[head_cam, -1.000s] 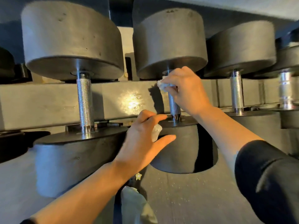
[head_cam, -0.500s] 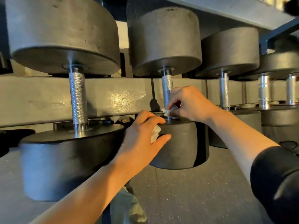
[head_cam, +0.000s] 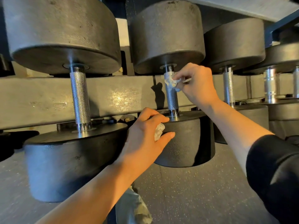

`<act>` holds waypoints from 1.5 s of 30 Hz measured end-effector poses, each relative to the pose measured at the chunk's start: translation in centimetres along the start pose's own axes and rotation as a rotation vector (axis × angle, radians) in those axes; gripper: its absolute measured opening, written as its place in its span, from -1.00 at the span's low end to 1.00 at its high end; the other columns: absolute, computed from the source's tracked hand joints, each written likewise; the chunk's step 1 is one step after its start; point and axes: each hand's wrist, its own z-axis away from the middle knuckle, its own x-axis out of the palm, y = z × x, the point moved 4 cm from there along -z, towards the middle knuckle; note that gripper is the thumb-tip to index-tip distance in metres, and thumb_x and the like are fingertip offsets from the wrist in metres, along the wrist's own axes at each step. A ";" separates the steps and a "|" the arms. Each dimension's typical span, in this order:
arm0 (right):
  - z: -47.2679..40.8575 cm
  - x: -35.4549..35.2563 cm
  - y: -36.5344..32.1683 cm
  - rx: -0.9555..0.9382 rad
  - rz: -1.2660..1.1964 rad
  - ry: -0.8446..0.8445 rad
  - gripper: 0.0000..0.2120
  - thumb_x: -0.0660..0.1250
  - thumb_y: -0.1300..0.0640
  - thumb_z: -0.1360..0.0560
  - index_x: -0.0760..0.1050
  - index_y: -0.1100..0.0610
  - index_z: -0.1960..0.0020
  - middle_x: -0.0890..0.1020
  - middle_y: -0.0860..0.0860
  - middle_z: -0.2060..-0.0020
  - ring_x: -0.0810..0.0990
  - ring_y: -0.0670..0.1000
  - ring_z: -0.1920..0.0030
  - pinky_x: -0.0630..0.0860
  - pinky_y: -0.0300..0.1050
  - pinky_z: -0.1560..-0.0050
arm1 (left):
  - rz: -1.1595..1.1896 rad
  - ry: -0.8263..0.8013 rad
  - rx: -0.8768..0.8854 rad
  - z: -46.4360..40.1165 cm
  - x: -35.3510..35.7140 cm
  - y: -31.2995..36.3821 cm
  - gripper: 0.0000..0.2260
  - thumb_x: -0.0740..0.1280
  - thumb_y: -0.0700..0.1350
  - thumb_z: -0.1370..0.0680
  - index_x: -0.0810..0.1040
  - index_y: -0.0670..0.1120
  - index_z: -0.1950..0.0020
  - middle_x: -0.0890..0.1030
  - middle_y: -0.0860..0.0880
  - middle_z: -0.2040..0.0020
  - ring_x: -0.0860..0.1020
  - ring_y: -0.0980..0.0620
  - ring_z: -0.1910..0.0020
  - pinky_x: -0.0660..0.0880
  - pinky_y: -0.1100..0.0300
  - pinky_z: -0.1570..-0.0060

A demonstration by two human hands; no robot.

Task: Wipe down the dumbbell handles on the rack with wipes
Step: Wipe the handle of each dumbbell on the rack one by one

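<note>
Middle dumbbell handle (head_cam: 171, 96): knurled chrome shaft, smooth polished collars at both ends, running between 2 matte black cylindrical heads with a pebbled rubbery skin. It sits on the grey rack beam (head_cam: 48, 101).

Right hand (head_cam: 196, 84): fingertips curled, pinching a crumpled white wipe (head_cam: 171, 82) against the upper part of the shaft, just below the far head (head_cam: 166, 34). Wipe wraps partly round the knurling, to the left of the fingertips.

Left hand (head_cam: 145, 138): thumb and fingers curled round the near head (head_cam: 187, 139), gripping its edge; a 2nd balled wipe (head_cam: 159, 131) is trapped between palm and rubber, showing in the gap between thumb and index finger.

Left of that hand: larger dumbbell (head_cam: 71, 94), same knurled handle, scuffed heads. Right of the right hand: more dumbbells, 1 with a knurled handle (head_cam: 228, 88), further ones smooth chrome. Floor (head_cam: 194, 191) is speckled dark rubber. Black sleeve (head_cam: 275, 175) pushed up the right forearm.
</note>
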 end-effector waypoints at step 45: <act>-2.0 2.2 7.5 0.129 -0.681 -0.079 -0.86 0.39 0.33 -0.38 0.59 0.16 0.10 0.57 -0.07 0.17 0.46 -0.18 0.20 0.42 -0.34 0.11 | -0.340 0.510 -0.360 -5.0 5.5 4.9 -0.90 0.24 -0.08 -0.43 0.52 -0.06 0.21 0.58 -0.02 0.22 0.51 0.08 0.24 0.39 0.32 0.21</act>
